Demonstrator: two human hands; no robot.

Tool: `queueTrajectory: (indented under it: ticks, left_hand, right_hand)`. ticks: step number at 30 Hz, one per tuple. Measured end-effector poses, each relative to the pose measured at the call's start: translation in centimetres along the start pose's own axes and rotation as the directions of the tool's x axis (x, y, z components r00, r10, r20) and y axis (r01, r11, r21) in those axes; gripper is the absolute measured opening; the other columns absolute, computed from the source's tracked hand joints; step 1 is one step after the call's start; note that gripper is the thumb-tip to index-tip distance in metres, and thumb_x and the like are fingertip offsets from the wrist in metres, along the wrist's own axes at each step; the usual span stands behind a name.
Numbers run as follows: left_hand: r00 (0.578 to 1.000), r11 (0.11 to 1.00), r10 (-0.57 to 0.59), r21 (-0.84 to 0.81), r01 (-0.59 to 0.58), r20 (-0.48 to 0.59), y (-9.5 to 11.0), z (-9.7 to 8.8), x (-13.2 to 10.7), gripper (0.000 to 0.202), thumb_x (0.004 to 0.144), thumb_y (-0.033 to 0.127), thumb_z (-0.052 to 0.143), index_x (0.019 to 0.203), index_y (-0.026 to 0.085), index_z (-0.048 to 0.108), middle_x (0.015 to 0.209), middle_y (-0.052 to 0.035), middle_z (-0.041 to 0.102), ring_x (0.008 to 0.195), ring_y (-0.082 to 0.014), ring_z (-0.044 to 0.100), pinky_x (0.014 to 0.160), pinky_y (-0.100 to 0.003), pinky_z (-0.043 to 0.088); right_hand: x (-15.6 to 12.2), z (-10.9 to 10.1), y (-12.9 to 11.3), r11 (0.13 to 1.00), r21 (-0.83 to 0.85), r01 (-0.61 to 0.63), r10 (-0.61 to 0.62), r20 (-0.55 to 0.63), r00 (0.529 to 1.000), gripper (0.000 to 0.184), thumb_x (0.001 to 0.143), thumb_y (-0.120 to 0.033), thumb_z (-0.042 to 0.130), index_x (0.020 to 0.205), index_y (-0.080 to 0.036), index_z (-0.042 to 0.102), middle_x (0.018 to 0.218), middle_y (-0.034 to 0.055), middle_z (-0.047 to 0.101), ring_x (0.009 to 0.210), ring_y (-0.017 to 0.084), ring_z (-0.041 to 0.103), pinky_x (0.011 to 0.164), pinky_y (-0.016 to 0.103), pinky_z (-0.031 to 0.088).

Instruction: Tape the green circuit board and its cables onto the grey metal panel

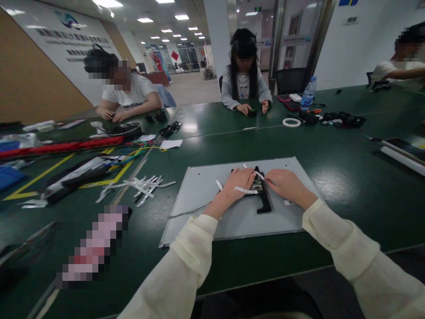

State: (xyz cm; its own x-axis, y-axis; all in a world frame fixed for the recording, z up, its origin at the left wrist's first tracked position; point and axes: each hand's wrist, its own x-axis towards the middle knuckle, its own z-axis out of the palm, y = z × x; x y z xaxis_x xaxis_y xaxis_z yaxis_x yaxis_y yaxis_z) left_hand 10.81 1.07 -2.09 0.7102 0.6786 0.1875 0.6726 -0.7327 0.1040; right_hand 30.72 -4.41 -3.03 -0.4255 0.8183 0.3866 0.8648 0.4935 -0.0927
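A black frame [264, 201] with a circuit board [256, 182] in it lies on a white panel [192, 190]. My left hand [237, 181] is closed over the frame's left side and hides part of it. My right hand [282, 180] pinches one end of a white tape strip [259, 174] at the frame's upper right. Another tape strip [245, 190] crosses the frame below my left fingers. A grey cable [189, 212] runs left from under my left wrist.
Loose white strips [146, 188] lie left of the panel, above a blurred-out phone-like object [96, 248]. Two people sit across the green table [212, 124], another at far right. A tape roll [291, 122] and a water bottle [308, 94] stand toward the back.
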Motion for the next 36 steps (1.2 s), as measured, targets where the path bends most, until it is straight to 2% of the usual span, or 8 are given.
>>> queueTrajectory:
  ticks: [9, 18, 25, 36]
  left_hand:
    - [0.997, 0.998, -0.057, 0.008, 0.057, 0.046, 0.1, -0.1, 0.4, 0.036, 0.099, 0.028, 0.029, 0.121, 0.016, 0.054, 0.121, -0.0112, 0.064, 0.112, -0.0234, 0.059, 0.103, -0.044, 0.034]
    - [0.997, 0.997, -0.064, -0.031, 0.066, 0.042, -0.6, -0.2, 0.5, 0.033, 0.095, 0.028, 0.038, 0.123, 0.019, 0.054, 0.123, -0.0091, 0.064, 0.114, -0.0230, 0.058, 0.107, -0.046, 0.029]
    - [0.996, 0.999, -0.041, -0.011, 0.042, 0.077, -0.8, -0.3, 0.5, 0.034, 0.095, 0.031, 0.038, 0.123, 0.019, 0.054, 0.122, -0.0092, 0.065, 0.111, -0.0218, 0.060, 0.105, -0.043, 0.032]
    - [0.995, 0.999, -0.052, 0.006, 0.052, 0.083, -1.0, 0.2, 0.5, 0.039, 0.096, 0.032, 0.036, 0.128, 0.016, 0.050, 0.126, -0.0109, 0.062, 0.116, -0.0229, 0.058, 0.106, -0.042, 0.032]
  right_hand:
    - [-0.2, -0.3, 1.0, 0.997, -0.005, 0.083, -0.083, 0.025, 0.996, 0.019, 0.089, -0.017, 0.053, 0.094, -0.018, 0.071, 0.096, 0.0070, 0.070, 0.087, 0.020, 0.063, 0.079, 0.033, 0.046]
    - [-0.4, -0.6, 1.1, 0.990, 0.006, 0.140, -0.139, -0.105, 0.985, 0.023, 0.090, -0.016, 0.051, 0.099, -0.020, 0.072, 0.101, 0.0095, 0.069, 0.093, 0.022, 0.062, 0.088, 0.041, 0.046]
    - [-0.4, -0.3, 1.1, 0.988, 0.024, 0.153, -0.153, -0.003, 0.988, 0.020, 0.087, -0.015, 0.056, 0.095, -0.021, 0.073, 0.096, 0.0072, 0.070, 0.087, 0.020, 0.064, 0.081, 0.037, 0.047]
    - [-0.4, 0.2, 0.3, 0.983, -0.059, 0.174, -0.172, 0.044, 0.984, 0.019, 0.086, -0.012, 0.056, 0.093, -0.018, 0.072, 0.098, 0.0100, 0.069, 0.088, 0.022, 0.062, 0.084, 0.038, 0.046]
